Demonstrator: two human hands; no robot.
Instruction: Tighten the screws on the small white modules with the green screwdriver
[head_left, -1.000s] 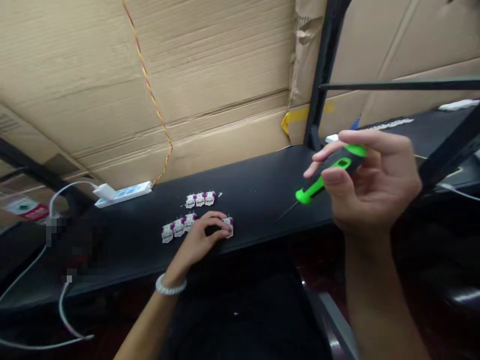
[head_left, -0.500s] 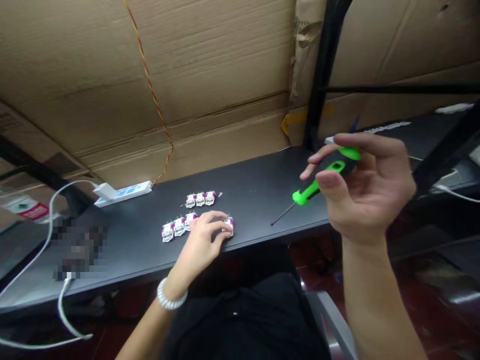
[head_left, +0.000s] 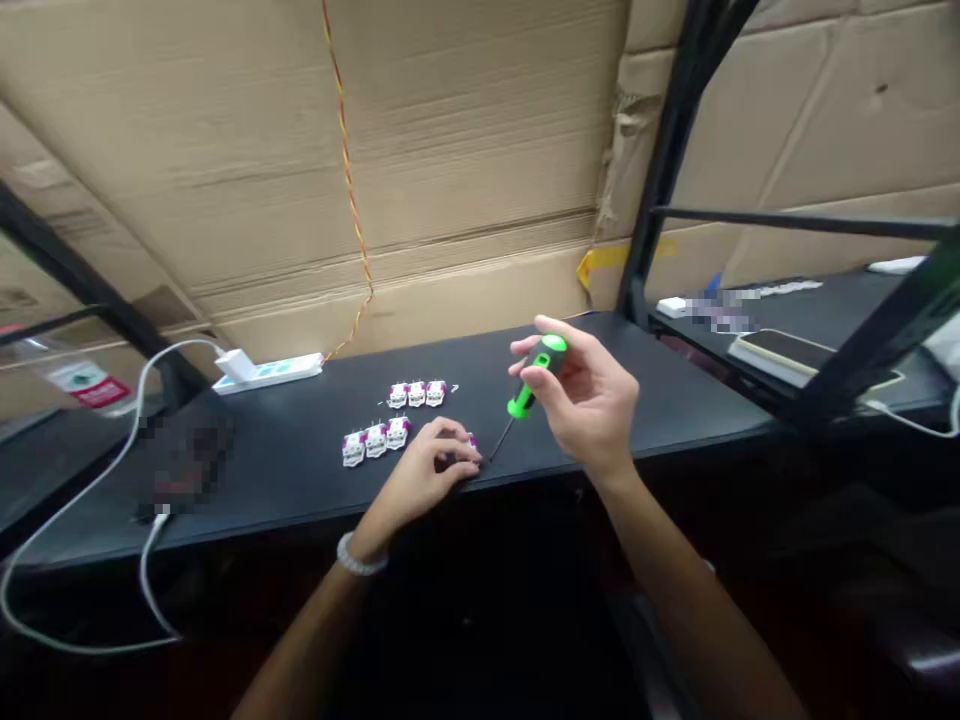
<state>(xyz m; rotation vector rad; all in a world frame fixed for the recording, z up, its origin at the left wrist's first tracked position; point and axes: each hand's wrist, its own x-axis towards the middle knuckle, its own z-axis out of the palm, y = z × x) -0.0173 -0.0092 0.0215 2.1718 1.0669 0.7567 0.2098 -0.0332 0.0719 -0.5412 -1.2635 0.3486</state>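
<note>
My right hand (head_left: 589, 395) is closed round the green and black handle of a screwdriver (head_left: 538, 373). Its thin shaft slants down to the left, the tip close to the fingers of my left hand (head_left: 433, 462). Those fingers grip a small white and purple part (head_left: 471, 441) near the table's front edge; most of it is hidden behind them. Left of that hand, similar white and purple parts (head_left: 376, 439) form a row of three. Behind them sits a second row of three parts (head_left: 417, 393), with a tiny loose piece (head_left: 454, 388) at its right end.
A white power strip (head_left: 274, 372) with a plugged-in charger lies along the cardboard wall (head_left: 465, 150). White cable (head_left: 82, 480) loops over the left side. A black metal post (head_left: 652, 190) rises at right, with a phone (head_left: 795, 350) on the surface beyond it.
My right hand has brought the screwdriver left and down, its tip now near the part in my left hand. My left hand stays on that part. The camera view has shifted.
</note>
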